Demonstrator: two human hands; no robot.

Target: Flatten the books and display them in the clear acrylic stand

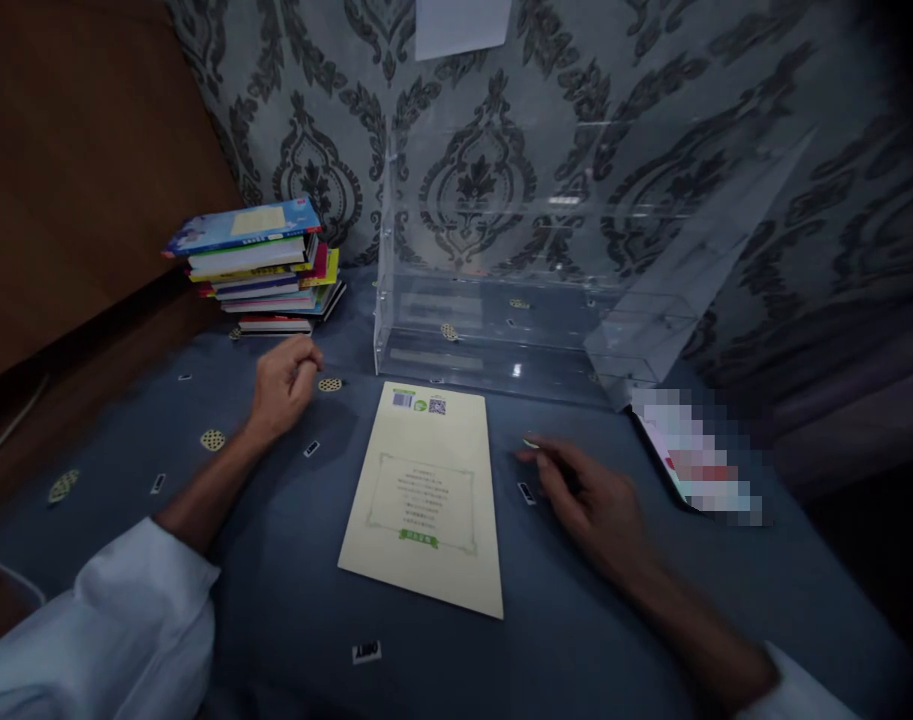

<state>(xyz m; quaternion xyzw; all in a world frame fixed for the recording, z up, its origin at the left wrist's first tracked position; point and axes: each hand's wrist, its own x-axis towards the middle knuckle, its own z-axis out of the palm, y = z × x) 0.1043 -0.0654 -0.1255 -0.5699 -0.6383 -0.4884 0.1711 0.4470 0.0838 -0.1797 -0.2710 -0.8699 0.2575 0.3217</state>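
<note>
One cream book (426,490), flat on the blue cloth (276,620) between both hands — seemingly for either to reach; left hand (283,390), fingers curled loosely closed, nothing visible in them, near the book stack (265,270), piled flat, presumably for steadiness; right hand (595,505), fingers half-open, no grip seen, beside the cream book, not touching; one clear stand (493,345), upright beyond it, likely set back for working room.

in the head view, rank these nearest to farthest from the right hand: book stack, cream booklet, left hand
1. Cream booklet: just left of the right hand.
2. Left hand: beyond the booklet, farther left.
3. Book stack: behind the left hand, farthest back.
</note>
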